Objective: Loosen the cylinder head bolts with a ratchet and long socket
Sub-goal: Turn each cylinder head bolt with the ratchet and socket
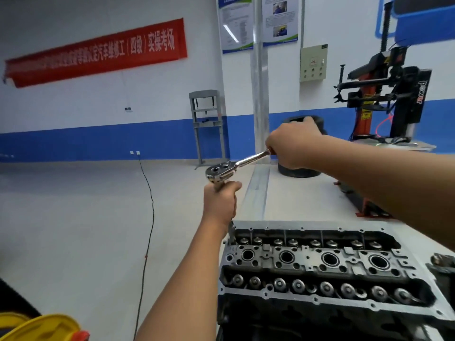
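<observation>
chrome ratchet [236, 166], grey cylinder head [320, 264]

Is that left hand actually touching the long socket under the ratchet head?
Touching. The head view shows the left hand wrapped round the long socket just beneath the ratchet head, fingers curled about it.

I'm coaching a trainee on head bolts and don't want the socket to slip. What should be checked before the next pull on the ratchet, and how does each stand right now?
1. Right hand grips the ratchet handle at its end: ok.
2. Left hand holds the long socket just under the ratchet head to steady it: ok.
3. Socket reaches down into the far left corner of the cylinder head: ok.
4. Socket fully seated on a bolt: cannot tell, the tip is hidden in the recess.
5. Socket upright over the bolt: cannot tell, the left hand and wrist cover most of it.
6. Ratchet direction set to loosen: cannot tell, the lever is too small to read.
</observation>
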`<state>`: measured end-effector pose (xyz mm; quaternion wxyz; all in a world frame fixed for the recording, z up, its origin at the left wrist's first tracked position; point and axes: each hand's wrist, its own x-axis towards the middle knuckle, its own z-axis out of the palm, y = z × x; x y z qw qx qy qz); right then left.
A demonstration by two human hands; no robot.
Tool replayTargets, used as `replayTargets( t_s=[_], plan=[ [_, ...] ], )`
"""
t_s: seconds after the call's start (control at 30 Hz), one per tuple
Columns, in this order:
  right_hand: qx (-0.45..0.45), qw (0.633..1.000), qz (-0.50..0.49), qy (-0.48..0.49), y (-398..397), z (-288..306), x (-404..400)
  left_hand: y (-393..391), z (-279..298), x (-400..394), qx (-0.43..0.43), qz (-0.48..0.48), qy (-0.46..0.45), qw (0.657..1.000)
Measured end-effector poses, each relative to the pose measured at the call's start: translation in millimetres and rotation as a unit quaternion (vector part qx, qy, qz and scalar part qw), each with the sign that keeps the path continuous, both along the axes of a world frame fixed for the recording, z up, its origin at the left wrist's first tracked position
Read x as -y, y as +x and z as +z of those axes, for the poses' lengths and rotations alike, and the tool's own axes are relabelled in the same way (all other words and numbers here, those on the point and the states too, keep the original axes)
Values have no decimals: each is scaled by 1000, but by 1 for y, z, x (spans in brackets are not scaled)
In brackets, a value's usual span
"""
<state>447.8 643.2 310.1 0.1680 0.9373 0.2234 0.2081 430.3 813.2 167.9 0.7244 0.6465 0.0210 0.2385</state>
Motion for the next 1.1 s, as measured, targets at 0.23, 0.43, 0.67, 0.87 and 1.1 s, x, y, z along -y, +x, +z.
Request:
replayTargets(
  t_s=[0.23, 0.43, 0.67, 0.87, 1.1],
  plan=[
    [-225, 960, 113, 120, -67, -26, -55, 3, 15, 18, 3, 60, -22, 998],
    [-240, 963, 86, 87, -13, 15, -38, 4, 3, 1, -8, -15, -7, 1000],
    [-102, 988, 114, 11, -32, -8, -41, 12, 4, 12, 16, 32, 10, 999],
    [-346, 915, 105, 179, -51, -8, -50, 13, 0, 8, 25, 46, -6, 999],
    [-107, 988, 88, 66, -10, 3, -28, 1, -2, -4, 7, -1, -6, 1000]
  ],
)
